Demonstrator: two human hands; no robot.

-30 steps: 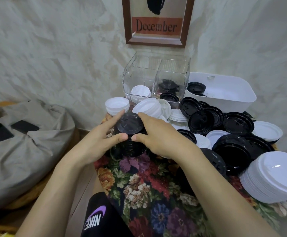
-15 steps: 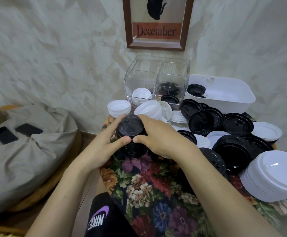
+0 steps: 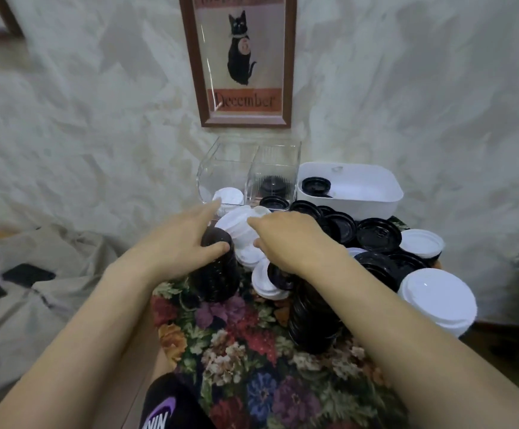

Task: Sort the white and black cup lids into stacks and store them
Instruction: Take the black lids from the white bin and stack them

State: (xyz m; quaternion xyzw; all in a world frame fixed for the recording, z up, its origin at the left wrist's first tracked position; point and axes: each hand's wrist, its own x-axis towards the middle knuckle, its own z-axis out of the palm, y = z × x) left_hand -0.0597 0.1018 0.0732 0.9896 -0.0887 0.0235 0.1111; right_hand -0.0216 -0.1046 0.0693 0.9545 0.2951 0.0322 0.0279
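My left hand (image 3: 177,246) grips a tall stack of black lids (image 3: 219,277) that stands on the floral tablecloth (image 3: 252,366), thumb on its near side and fingers over its top. My right hand (image 3: 286,239) is off that stack, and its fingertips touch a tilted stack of white lids (image 3: 236,226) just behind. A clear two-part box (image 3: 248,156) at the back holds white lids (image 3: 228,195) on the left and black lids (image 3: 275,185) on the right.
A white bin (image 3: 375,196) with a black lid (image 3: 315,184) stands at the back right. Loose black lids (image 3: 375,236), a black stack (image 3: 310,320) and white stacks (image 3: 437,301) crowd the right side. A grey cushion (image 3: 35,305) lies at the left.
My right hand has let go of the black stack and moved back onto the white lids. My left hand keeps its hold. The view has tilted upward.
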